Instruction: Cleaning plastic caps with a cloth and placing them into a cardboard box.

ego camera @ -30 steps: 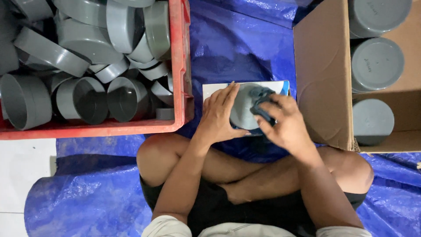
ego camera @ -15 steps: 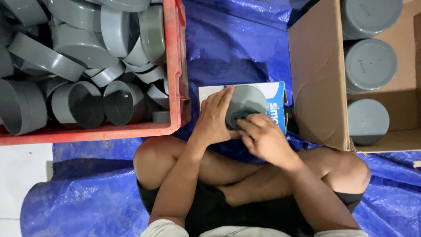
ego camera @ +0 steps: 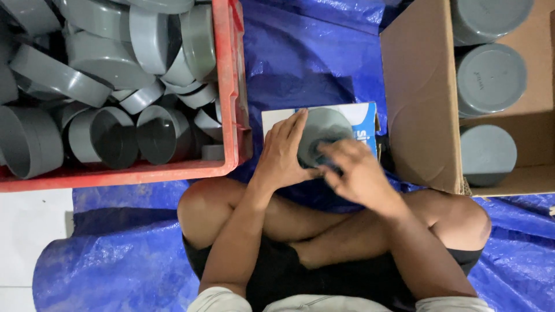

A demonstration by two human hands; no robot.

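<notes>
I sit cross-legged on a blue tarp. My left hand (ego camera: 282, 153) grips a round grey plastic pipe cap (ego camera: 325, 130) by its left side, holding it over a small blue and white box (ego camera: 363, 115). My right hand (ego camera: 359, 173) is blurred with motion and presses a dark blue cloth (ego camera: 319, 151) against the cap's lower face. Most of the cloth is hidden under the fingers.
A red crate (ego camera: 237, 86) full of several grey caps stands at the left. An open cardboard box (ego camera: 419, 98) on the right holds stacked grey caps (ego camera: 490, 78). The blue tarp (ego camera: 312, 52) covers the floor; white tiles (ego camera: 29, 231) show at the lower left.
My right hand has swept with the cloth from the cap's right edge down to its lower face and is still moving. My left hand has kept its hold.
</notes>
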